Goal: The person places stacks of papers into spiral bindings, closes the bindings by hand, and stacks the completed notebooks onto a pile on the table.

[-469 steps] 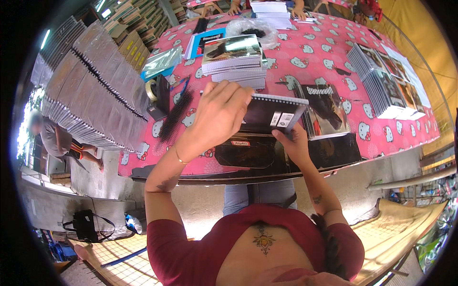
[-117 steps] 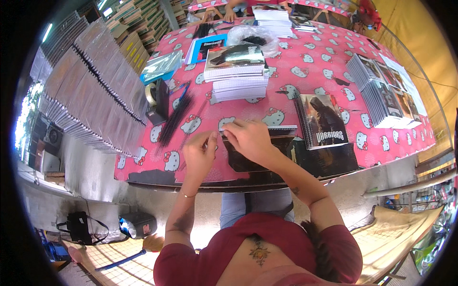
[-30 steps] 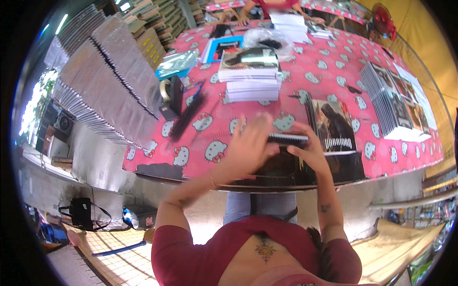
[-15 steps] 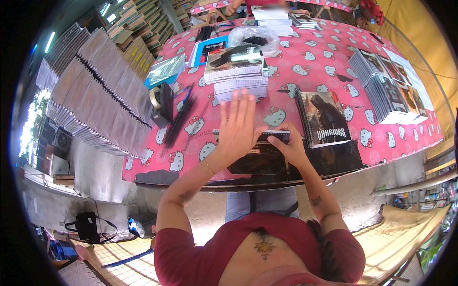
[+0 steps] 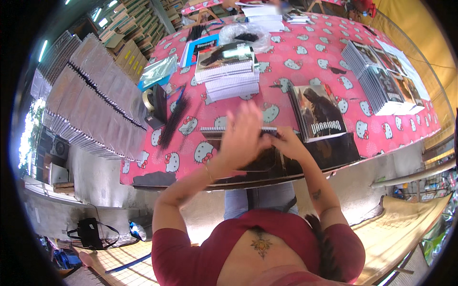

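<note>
At the frame's centre, the right hand (image 5: 289, 143) is pinching the right end of a notebook (image 5: 212, 129); the blurred left hand (image 5: 242, 138) is holding its fingers outstretched, spacing unclear. The notebook is probably feeling light and stiffish, its ends offering firm holds.

Cardboard boxes (image 5: 130, 58) are stacked at the frame's upper left, a black bag (image 5: 89, 233) is seen lower left, and yellow sheeting (image 5: 422, 35) is hung upper right.
</note>
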